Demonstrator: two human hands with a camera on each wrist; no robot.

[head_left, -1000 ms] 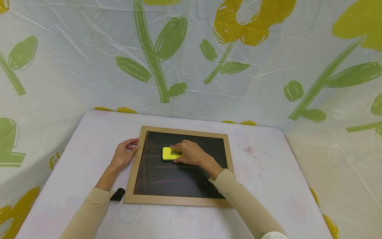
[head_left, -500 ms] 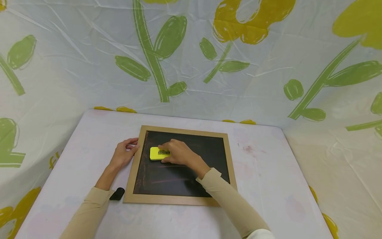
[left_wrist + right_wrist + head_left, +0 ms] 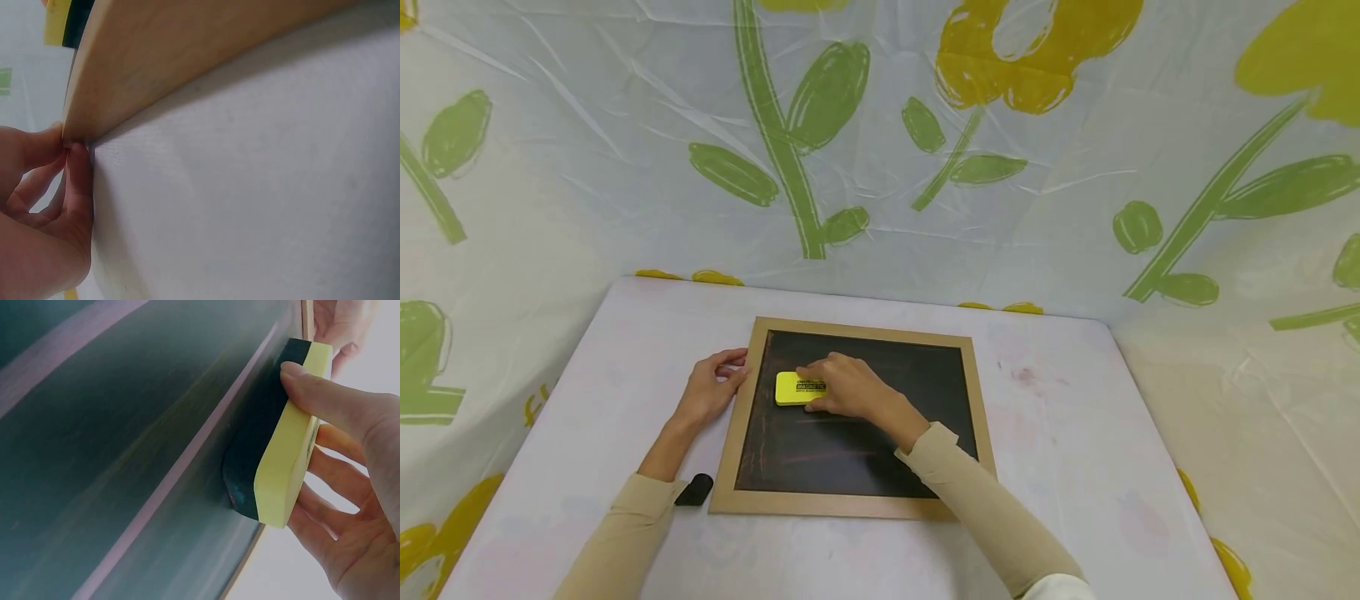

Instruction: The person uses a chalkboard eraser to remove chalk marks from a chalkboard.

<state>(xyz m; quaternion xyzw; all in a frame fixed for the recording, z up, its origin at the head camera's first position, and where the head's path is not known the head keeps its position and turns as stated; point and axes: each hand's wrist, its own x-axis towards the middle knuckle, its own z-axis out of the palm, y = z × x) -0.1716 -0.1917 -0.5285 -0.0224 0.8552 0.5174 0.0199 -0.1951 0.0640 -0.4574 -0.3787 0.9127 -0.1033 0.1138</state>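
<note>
A wood-framed chalkboard (image 3: 887,458) lies on the table, with a few faint pink chalk lines across its dark surface. My right hand (image 3: 853,387) grips a yellow and black board eraser (image 3: 790,389), its dark felt side down on the upper left of the board. In the right wrist view the thumb presses along one side of the eraser (image 3: 275,475) and the fingers wrap the other, near a pink line. My left hand (image 3: 703,392) holds the board's left edge; the left wrist view shows thumb and fingertips pinching the wooden frame (image 3: 125,69).
A small black object (image 3: 695,490) lies beside the frame's lower left corner, partly behind the left sleeve. The white table (image 3: 1060,467) has faint coloured smudges. A flower-printed cloth (image 3: 880,233) hangs behind and at both sides.
My right hand has slid the eraser leftward over the board toward the left frame, then stayed nearly still over the last half second. The left hand has kept its place at the edge.
</note>
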